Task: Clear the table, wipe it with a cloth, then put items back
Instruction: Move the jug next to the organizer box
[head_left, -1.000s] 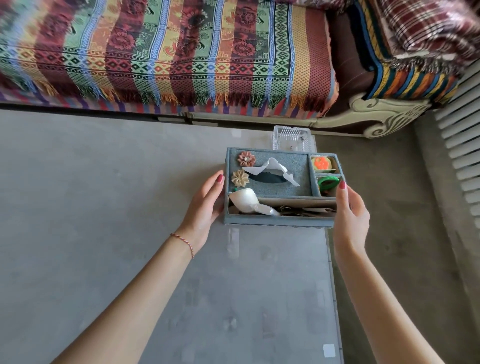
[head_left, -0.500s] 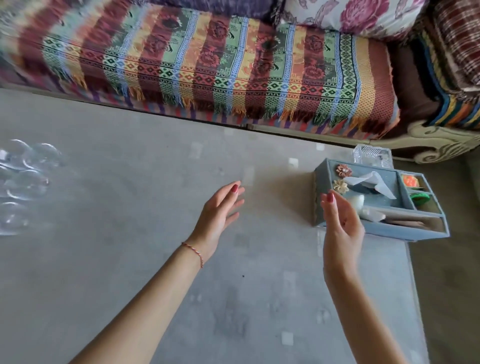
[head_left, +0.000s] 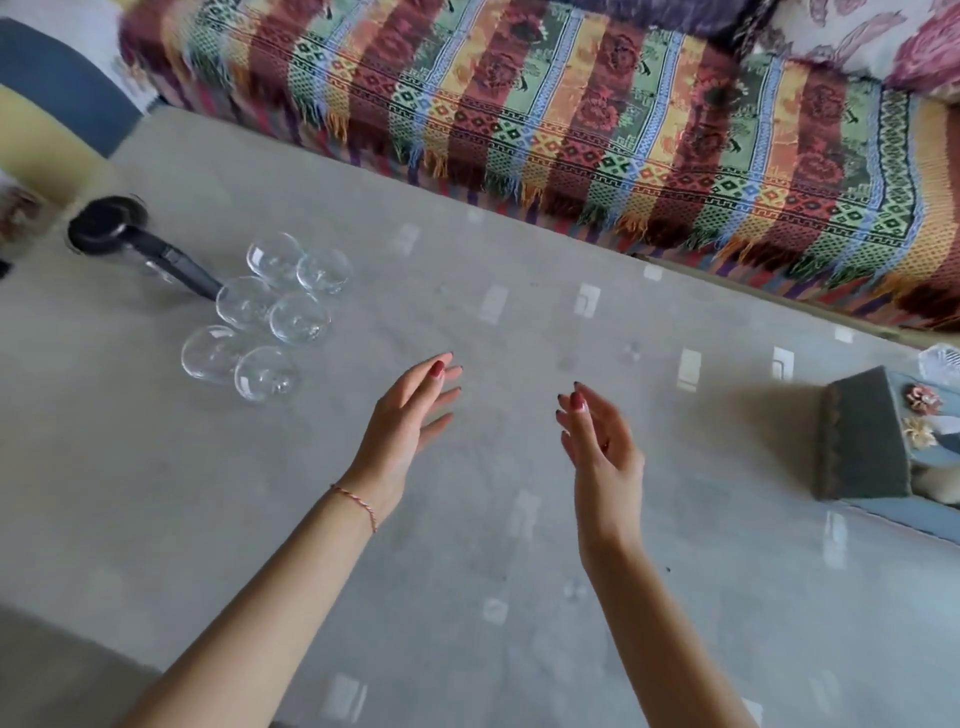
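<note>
Grey felt organizer box (head_left: 866, 441): right edge of table (head_left: 519, 597), partly cut off, well apart from both hands. Left hand (head_left: 402, 431) and right hand (head_left: 597, 447): over mid-table, fingers relaxed, holding nothing. Six clear glasses (head_left: 270, 317): clustered far left, beside a dark-lidded jug (head_left: 135, 244)

Six clear empty glasses (head_left: 262, 317) stand upright and clustered on the pale grey counter (head_left: 467, 519), a black-lidded jug (head_left: 130, 244) just left of them, and the blue-grey felt organizer box (head_left: 865, 441) sits far to their right at the counter's edge.
</note>
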